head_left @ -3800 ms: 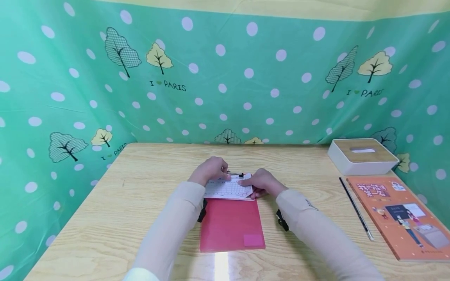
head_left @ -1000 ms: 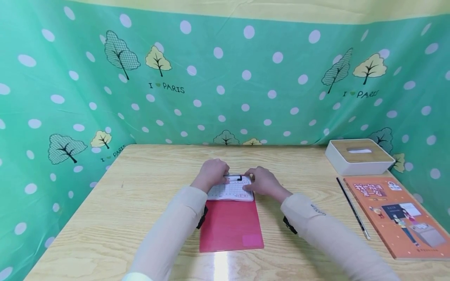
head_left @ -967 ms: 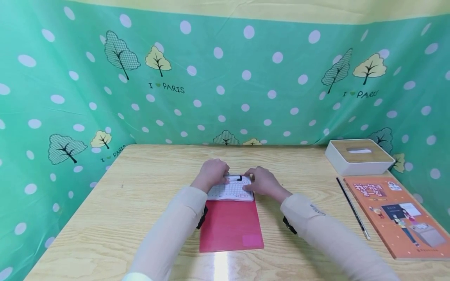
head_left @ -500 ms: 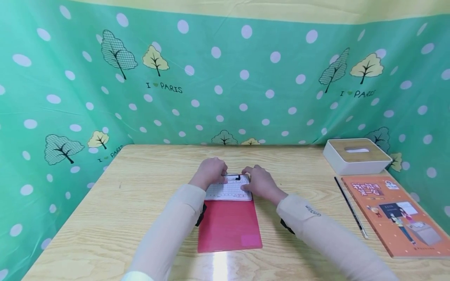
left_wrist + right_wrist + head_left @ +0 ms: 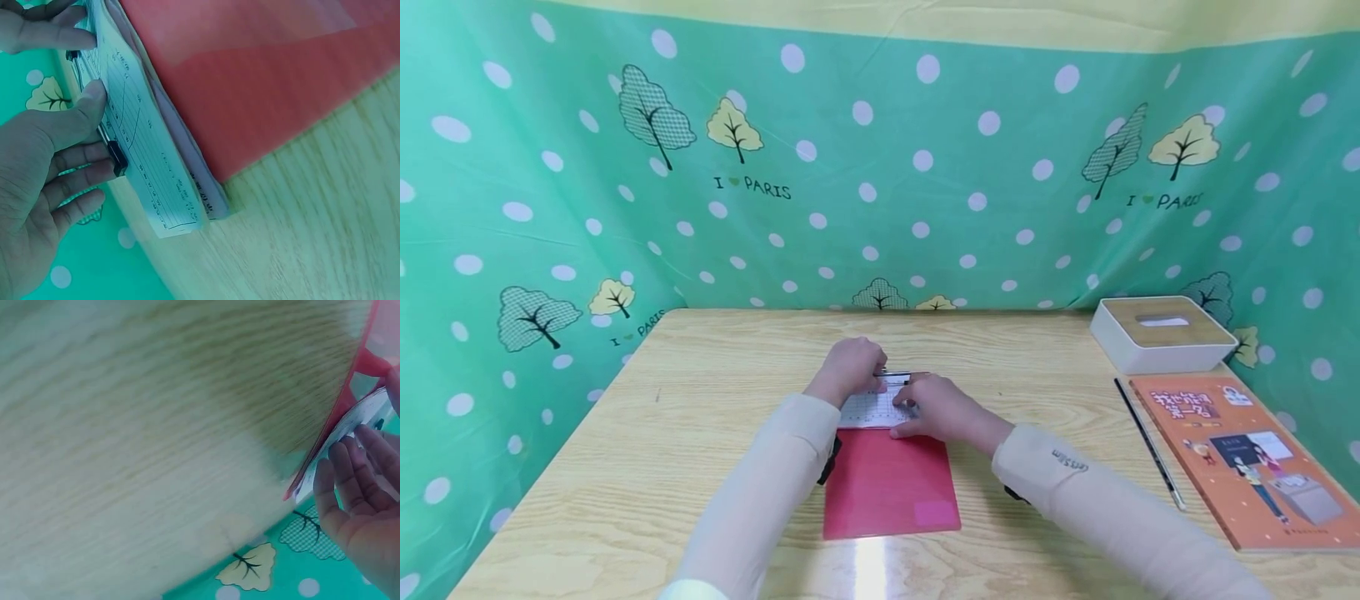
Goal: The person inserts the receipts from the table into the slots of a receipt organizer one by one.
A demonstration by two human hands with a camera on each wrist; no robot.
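A red clip folder [image 5: 891, 483] lies on the table, with a small stack of printed slips [image 5: 863, 410] across its top end. At that end, my left hand [image 5: 850, 372] pinches the wire clip with black end caps [image 5: 117, 158]. Its thumb presses on the top slip beside the wire, and the other fingers reach behind the clip. My right hand [image 5: 942, 408] lies over the right part of the stack with bent, spread fingers [image 5: 344, 469] touching the slips; its thumb is by their near edge. The hand covers the slips' right end in the head view.
To the right lie a dark pencil [image 5: 1150, 443] and an orange book [image 5: 1247, 462]. Behind them stands a white tissue box with a wooden lid [image 5: 1161, 337]. A green patterned cloth [image 5: 880, 167] hangs behind the wooden table [image 5: 700, 467].
My right hand has moved left and slightly nearer from the slips' right edge, and now covers more of the stack. The left hand stays at the clip.
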